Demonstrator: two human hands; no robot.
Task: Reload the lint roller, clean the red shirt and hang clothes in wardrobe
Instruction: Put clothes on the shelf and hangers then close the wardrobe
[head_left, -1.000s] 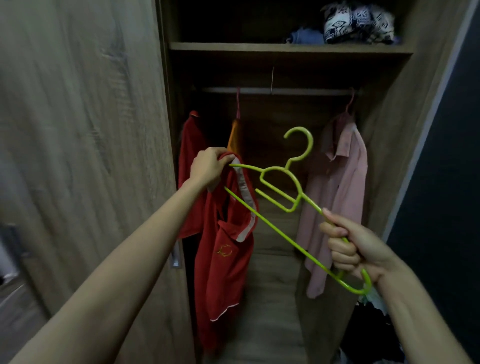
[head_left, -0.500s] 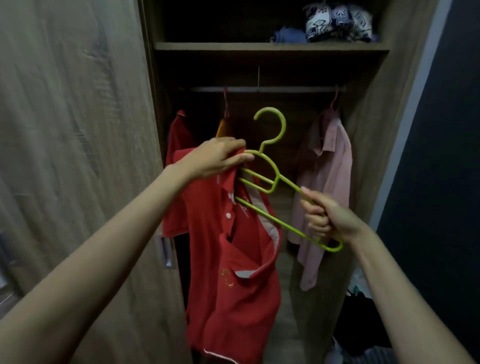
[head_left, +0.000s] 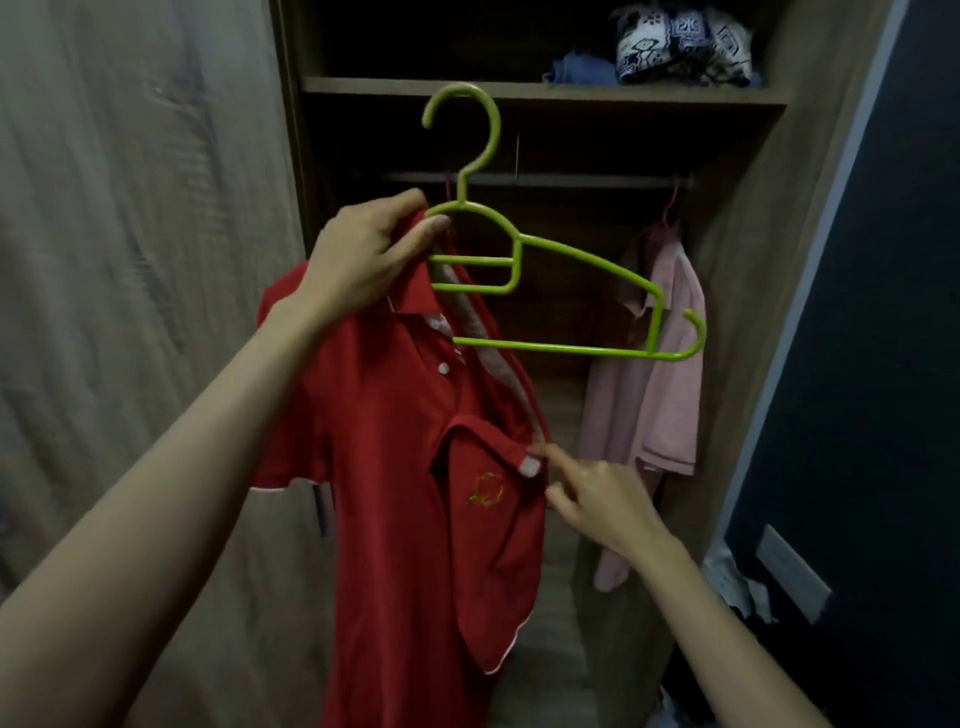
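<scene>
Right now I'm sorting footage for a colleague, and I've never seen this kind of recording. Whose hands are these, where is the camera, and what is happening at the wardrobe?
There is no machine here. A person wears one wide-angle camera on the head, looking forward and down, so both bare arms come in from the bottom of the picture. The left hand pinches the green hanger near its neck, together with the collar of the red shirt, which is only partly on the hanger. The right hand, fingers loose, reaches to the shirt's open front edge. Behind, a pink shirt hangs from the rail. Folded clothes lie on the shelf above.
</scene>
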